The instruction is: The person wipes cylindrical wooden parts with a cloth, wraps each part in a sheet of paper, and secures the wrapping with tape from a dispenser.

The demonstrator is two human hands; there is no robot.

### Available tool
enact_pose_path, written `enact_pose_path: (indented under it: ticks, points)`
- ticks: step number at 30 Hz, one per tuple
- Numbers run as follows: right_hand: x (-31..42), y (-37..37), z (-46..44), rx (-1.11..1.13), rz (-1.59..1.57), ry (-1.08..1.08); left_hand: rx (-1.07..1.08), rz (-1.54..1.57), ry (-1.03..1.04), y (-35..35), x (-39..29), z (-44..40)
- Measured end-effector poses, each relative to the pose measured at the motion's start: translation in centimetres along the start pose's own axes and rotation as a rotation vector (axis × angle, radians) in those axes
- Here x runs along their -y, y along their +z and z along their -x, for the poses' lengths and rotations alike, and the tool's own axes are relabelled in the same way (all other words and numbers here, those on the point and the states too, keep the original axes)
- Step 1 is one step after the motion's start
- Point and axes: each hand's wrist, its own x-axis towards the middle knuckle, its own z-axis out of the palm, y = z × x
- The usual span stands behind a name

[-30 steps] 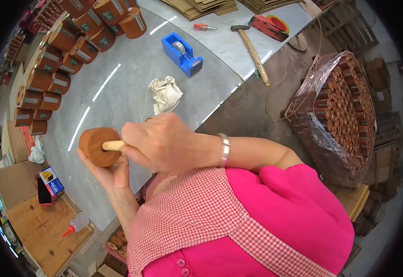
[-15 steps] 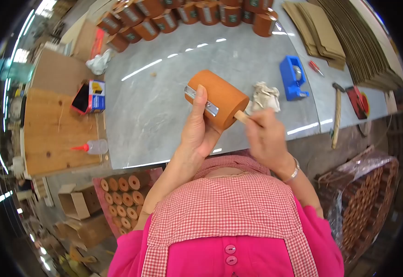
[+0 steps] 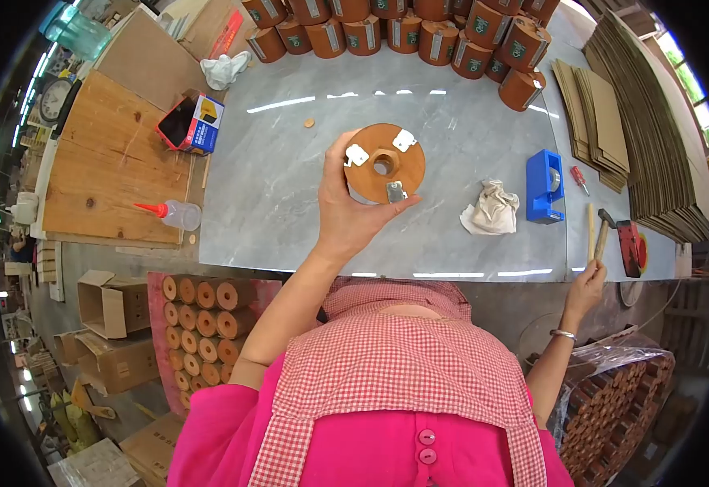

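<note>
My left hand grips a round wooden cylinder above the grey table. Its end face shows, with a central hole and three small metal pieces around it. Out at the right table edge, my right hand is closed round a thin pale wooden stick. The handle of a hammer lies right beside the stick and runs down to the fingers; whether they hold it too is unclear. A crumpled white cloth and a blue tape dispenser lie between the hands.
Stacked wooden cylinders line the back. Cardboard sheets, a red screwdriver and a red tool sit at the right. At the left are a small box and a red-tipped bottle; below stands a crate of cylinders.
The cylinder has turned so its end face shows. My right hand has moved away from it to the right, with the stick, to beside the hammer. The camera view has shifted.
</note>
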Motion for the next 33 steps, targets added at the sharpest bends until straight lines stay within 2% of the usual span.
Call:
enact_pose_path:
  ticks: [2,5,8,10,12,14,17,20,27,30,33]
  points:
    - [-1.1,0.1,-0.6,0.186,0.121,0.104,0.008,-0.109,0.088,-0.4,-0.3,0.0]
    - [-2.9,0.6,-0.9,0.162,0.274,-0.092,-0.008,-0.184,0.104,-0.6,-0.6,0.3]
    - [1.3,-0.2,-0.8,-0.001,0.238,-0.200,-0.018,-0.209,0.136,-0.6,-0.6,0.5]
    - [7.9,-0.5,0.3,0.174,-0.410,0.030,-0.014,-0.200,0.169,-0.2,-0.7,0.4]
    - [16.8,-1.7,2.5,0.410,-0.682,-0.053,0.002,-0.172,0.210,0.3,-0.8,0.4]
    - [22.7,-2.5,4.8,0.648,-0.857,-0.289,0.022,-0.129,0.260,0.8,-0.8,0.5]
    - [28.5,-2.6,6.6,0.765,-0.978,-0.468,0.027,-0.054,0.286,1.3,-1.1,0.9]
    - [30.7,-1.8,6.8,0.855,-0.988,-0.544,0.035,-0.036,0.270,1.0,-1.0,1.3]
    - [30.9,-1.6,5.6,1.048,-1.015,-0.582,0.105,-0.077,0.203,0.1,-0.5,1.6]
    - [30.4,-1.0,4.9,0.945,-0.980,-0.730,0.125,-0.045,0.198,0.1,-0.2,1.6]
    - [31.1,-1.4,4.6,1.040,-1.014,-0.355,0.131,-0.062,0.241,0.3,-0.4,1.5]
